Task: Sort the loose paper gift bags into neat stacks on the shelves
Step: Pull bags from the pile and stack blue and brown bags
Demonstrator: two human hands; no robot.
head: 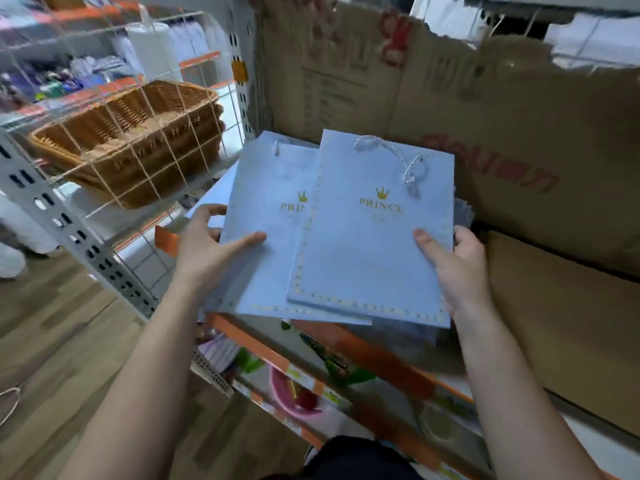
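Note:
Two flat pale-blue paper gift bags with a gold crown and the word PRINCE lie fanned over the shelf edge. The upper bag (374, 244) overlaps the lower bag (256, 216) and has a white twisted cord handle. My left hand (211, 244) grips the lower bag's left edge, thumb on top. My right hand (453, 268) holds the upper bag's right edge, thumb on its face. More pale bags show underneath, mostly hidden.
Large cardboard boxes (485, 126) stand behind and to the right of the bags. Stacked wicker baskets (131, 140) sit behind a white wire grid on the left shelf. An orange-edged shelf (263, 351) below holds colourful goods. Wood floor lies lower left.

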